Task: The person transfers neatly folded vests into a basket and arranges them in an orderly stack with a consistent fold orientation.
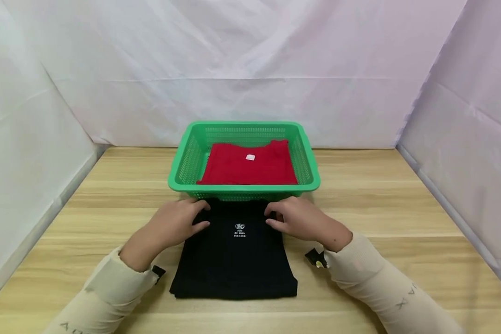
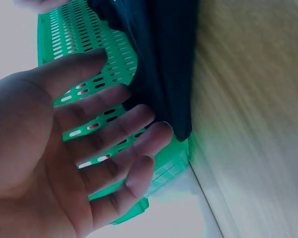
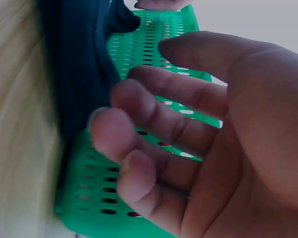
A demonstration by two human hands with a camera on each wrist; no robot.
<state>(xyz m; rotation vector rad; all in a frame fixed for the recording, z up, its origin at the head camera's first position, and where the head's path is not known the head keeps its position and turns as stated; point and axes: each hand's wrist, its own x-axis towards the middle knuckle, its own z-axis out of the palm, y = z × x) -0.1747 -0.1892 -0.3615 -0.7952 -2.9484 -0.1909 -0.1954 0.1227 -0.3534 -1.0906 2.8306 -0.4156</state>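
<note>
A black folded sleeveless top [image 1: 234,264] lies flat in front of the basket, a white print near its neckline. My left hand [image 1: 173,225] is at its upper left edge, fingertips close to the shoulder. Its thumb and loosely bent fingers [image 2: 139,121] stand apart in the left wrist view, with nothing between them. On the opposite side, my right hand [image 1: 296,218] is at the upper right edge. In the right wrist view its fingers [image 3: 111,131] curve loosely beside the dark cloth [image 3: 82,74], holding nothing.
Just beyond the black top stands a green perforated plastic basket [image 1: 244,188]. A red folded garment [image 1: 250,169] with a white label lies inside it. Everything rests on a wood-grain table [image 1: 380,195], with white cloth walls [image 1: 250,69] at the back and both sides.
</note>
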